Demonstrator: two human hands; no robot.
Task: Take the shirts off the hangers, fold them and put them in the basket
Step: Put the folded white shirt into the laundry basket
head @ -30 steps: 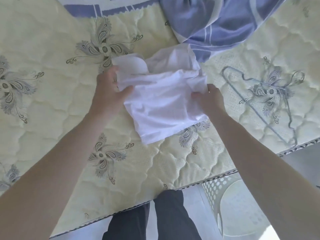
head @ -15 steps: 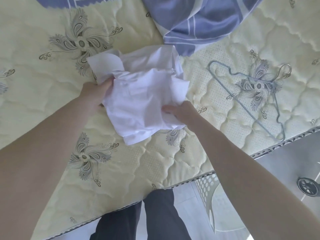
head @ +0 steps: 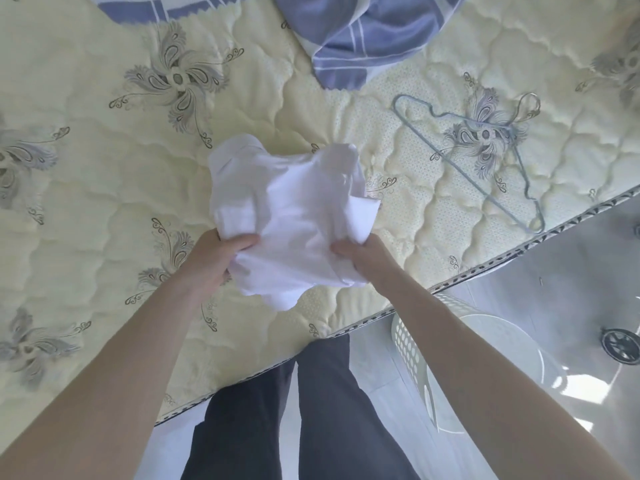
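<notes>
A white shirt, loosely folded into a bundle, is lifted just above the mattress near its front edge. My left hand grips the bundle's lower left side, thumb on top. My right hand grips its lower right side. A bare wire hanger lies flat on the mattress to the right. The white perforated basket stands on the floor below the mattress edge, partly hidden behind my right forearm.
The cream quilted mattress fills most of the view. A blue and white checked cloth lies at the top. My dark-trousered legs stand at the bed's edge. A floor drain sits at the right.
Both hands have drawn the shirt bundle back from the middle of the mattress toward its front edge. Their grip has shifted from its sides to its lower corners.
</notes>
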